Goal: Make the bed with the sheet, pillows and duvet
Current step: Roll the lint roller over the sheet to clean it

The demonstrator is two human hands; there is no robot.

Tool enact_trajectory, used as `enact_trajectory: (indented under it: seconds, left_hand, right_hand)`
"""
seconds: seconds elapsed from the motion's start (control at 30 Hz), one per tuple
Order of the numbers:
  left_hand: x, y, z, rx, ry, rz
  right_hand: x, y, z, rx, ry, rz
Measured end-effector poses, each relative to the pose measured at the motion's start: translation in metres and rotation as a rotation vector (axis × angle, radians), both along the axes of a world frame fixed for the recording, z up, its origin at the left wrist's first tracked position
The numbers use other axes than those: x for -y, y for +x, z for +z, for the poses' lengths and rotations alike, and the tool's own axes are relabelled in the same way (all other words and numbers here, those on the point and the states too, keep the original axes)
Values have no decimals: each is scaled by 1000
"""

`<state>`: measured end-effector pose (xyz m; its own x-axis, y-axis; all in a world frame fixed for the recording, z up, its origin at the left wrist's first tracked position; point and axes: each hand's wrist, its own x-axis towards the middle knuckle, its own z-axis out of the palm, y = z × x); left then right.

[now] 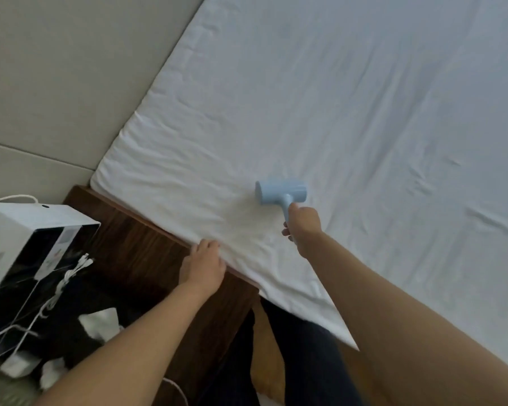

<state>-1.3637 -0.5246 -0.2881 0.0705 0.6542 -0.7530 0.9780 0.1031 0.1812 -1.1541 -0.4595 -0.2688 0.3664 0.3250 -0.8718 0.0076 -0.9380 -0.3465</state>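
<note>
on the near edge of the bed, the white sheet point(349, 118) lies stretched over the mattress, tucked along the dark wooden frame point(147, 230). left hand point(204, 263) rests palm down at that edge, fingers flat on the cloth where it meets the wood; nothing gripped, fingers loose. right hand point(302, 227) sits farther in over the sheet, fist clenched round the handle of a pale blue roller point(280, 193). roller head lies crosswise on the fabric, just beyond the knuckles, touching the sheet.

sheet: thin cotton look, matte, fine creases bunched near the corner and the hands, smoother toward the far side. roller: smooth plastic, cylinder head on a short stem, t-shaped. frame: dark grained wood. headboard point(56, 68): beige padded panels with a seam.

both forearms bare, reaching forward; right arm nearly straight, left bent less far out. left of the frame, a white box point(21, 230) with white cables point(62, 282) spilling beside it. dark trouser legs show below.
</note>
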Motion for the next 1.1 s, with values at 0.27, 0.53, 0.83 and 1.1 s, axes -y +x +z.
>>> enact_trajectory:
  seconds: [0.27, 0.53, 0.83, 1.1]
  left_hand:
    - [47, -25, 46, 88, 0, 140]
    - [64, 6, 115, 291, 20, 275]
    - [96, 36, 255, 563, 21, 521]
    - [134, 53, 333, 623, -61, 576]
  right_hand:
    - [55, 65, 50, 118, -41, -177]
    - [88, 79, 129, 153, 112, -128]
    - [130, 48, 249, -58, 307, -209]
    - [213, 38, 331, -195, 322, -479]
